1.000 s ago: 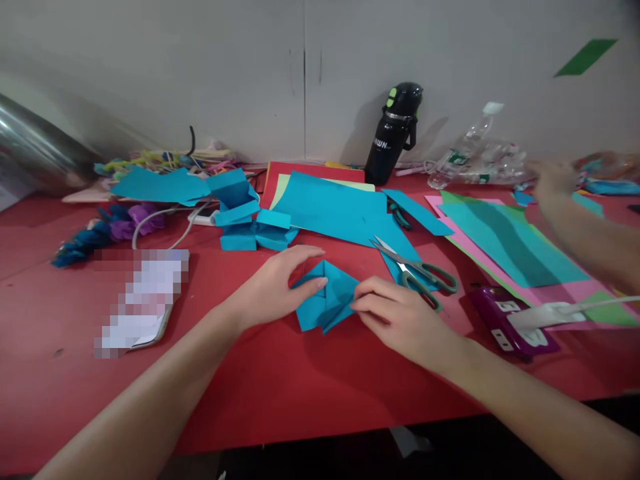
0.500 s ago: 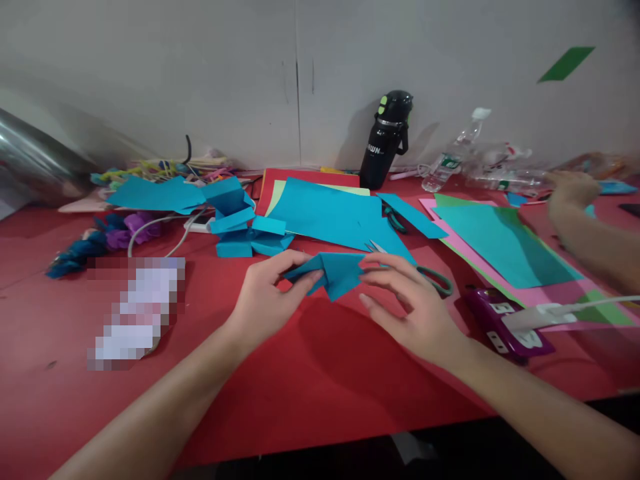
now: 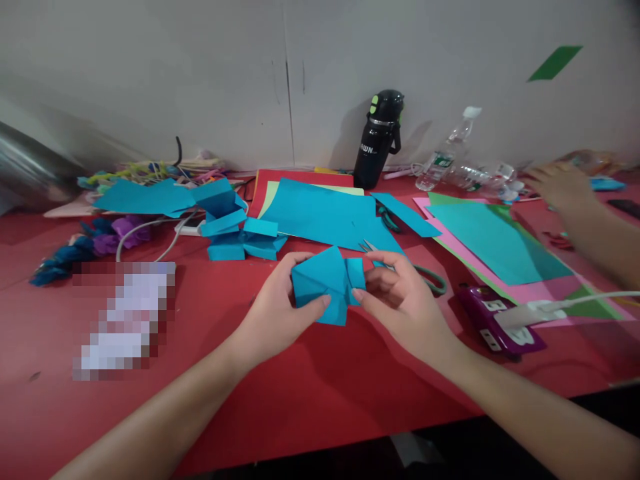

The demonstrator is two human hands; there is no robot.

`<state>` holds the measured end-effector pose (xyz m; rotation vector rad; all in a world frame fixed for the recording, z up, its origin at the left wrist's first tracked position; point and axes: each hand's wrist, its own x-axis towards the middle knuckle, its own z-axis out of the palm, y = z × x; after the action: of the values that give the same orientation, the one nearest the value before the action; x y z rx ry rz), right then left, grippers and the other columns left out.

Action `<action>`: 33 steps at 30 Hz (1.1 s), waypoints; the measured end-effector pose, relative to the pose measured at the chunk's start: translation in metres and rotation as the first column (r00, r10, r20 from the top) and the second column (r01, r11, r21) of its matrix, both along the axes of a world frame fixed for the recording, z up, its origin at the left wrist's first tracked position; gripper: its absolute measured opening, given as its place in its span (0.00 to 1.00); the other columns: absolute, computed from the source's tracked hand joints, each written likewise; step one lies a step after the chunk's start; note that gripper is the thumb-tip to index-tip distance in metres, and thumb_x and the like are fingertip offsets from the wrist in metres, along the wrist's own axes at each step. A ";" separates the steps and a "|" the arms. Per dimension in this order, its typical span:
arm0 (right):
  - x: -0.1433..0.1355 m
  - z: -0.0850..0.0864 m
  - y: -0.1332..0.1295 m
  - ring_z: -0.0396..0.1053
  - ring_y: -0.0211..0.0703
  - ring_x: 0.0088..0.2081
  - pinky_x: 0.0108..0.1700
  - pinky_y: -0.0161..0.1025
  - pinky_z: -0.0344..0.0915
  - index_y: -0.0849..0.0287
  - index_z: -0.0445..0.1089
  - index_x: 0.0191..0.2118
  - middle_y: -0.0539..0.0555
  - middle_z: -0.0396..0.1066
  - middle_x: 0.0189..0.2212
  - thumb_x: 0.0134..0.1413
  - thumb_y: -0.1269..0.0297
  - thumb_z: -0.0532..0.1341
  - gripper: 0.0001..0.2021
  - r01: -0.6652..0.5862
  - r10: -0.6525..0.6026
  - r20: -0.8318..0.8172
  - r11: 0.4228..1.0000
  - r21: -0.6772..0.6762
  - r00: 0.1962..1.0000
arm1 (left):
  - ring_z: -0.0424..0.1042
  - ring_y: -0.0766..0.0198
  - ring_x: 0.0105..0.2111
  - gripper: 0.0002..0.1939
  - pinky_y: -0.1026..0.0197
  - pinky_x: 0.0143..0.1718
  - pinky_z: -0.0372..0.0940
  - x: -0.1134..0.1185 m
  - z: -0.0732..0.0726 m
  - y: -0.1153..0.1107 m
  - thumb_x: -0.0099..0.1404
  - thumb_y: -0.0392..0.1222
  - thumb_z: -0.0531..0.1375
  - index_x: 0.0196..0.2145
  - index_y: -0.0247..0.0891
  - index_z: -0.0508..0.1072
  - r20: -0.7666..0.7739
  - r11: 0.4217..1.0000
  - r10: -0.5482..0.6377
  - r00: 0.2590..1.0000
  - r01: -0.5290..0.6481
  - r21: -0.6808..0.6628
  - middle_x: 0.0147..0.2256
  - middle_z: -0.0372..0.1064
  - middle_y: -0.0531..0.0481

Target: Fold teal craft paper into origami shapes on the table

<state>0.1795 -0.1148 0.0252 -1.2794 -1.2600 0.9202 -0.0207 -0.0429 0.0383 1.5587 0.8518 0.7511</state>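
A folded piece of blue paper (image 3: 320, 277) is held above the red table (image 3: 300, 413), its creased faces turned up toward me. My left hand (image 3: 280, 303) grips its left side, thumb on top and fingers behind. At the right edge, a small upright flap is pinched by my right hand (image 3: 405, 300), thumb in front and the other fingers curled behind. Just beyond my right hand lie scissors (image 3: 433, 279), their blade tips showing above my fingers. Several folded blue paper pieces (image 3: 225, 223) sit behind my left hand.
Flat blue sheets (image 3: 325, 210) lie at the centre back, before a black bottle (image 3: 377, 140). At right are coloured sheets (image 3: 495, 243), a purple power bank (image 3: 500, 320), clear bottles (image 3: 450, 153) and another person's hand (image 3: 560, 183). A pixelated object (image 3: 127, 317) lies at left.
The folded paper has turned to show more of its faces and come slightly nearer. My right fingers have closed on its right flap. The other person's hand has moved left; the view has shifted slightly.
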 end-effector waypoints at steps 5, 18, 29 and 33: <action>0.004 0.003 0.002 0.73 0.42 0.39 0.42 0.41 0.73 0.54 0.69 0.45 0.51 0.73 0.37 0.60 0.69 0.64 0.09 0.018 -0.068 0.291 0.985 0.172 0.954 | 0.75 0.56 0.44 0.25 0.57 0.41 0.73 0.003 0.006 -0.001 0.62 0.46 0.68 0.54 0.40 0.68 0.101 0.979 -0.032 0.994 0.051 -0.196 0.47 0.74 0.45; 0.011 0.005 -0.004 0.65 0.50 0.60 0.60 0.50 0.67 0.55 0.70 0.60 0.60 0.65 0.60 0.65 0.70 0.60 0.19 -0.318 0.008 0.701 0.895 0.313 0.713 | 0.76 0.62 0.39 0.13 0.60 0.42 0.72 0.006 -0.001 -0.010 0.65 0.39 0.64 0.48 0.40 0.77 0.325 0.883 -0.010 0.946 0.161 -0.440 0.40 0.77 0.48; 0.018 0.001 -0.004 0.68 0.50 0.60 0.61 0.52 0.69 0.42 0.71 0.59 0.50 0.68 0.60 0.65 0.70 0.58 0.21 -0.257 0.090 0.560 0.939 0.227 0.824 | 0.79 0.57 0.42 0.17 0.53 0.46 0.74 0.002 0.011 -0.005 0.69 0.44 0.61 0.54 0.41 0.73 0.220 0.915 -0.125 0.967 0.198 -0.351 0.44 0.78 0.45; 0.017 0.002 -0.003 0.71 0.49 0.57 0.61 0.53 0.69 0.42 0.74 0.55 0.50 0.72 0.56 0.63 0.70 0.61 0.19 -0.188 0.028 0.520 0.948 0.257 0.854 | 0.79 0.58 0.38 0.13 0.53 0.45 0.75 0.001 0.011 0.000 0.69 0.47 0.61 0.47 0.39 0.77 0.133 0.958 -0.114 0.985 0.144 -0.248 0.39 0.79 0.46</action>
<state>0.1961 -0.1181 0.0272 -1.2543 -1.8303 0.4387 -0.0192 -0.0427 0.0494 1.3119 0.7224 0.6052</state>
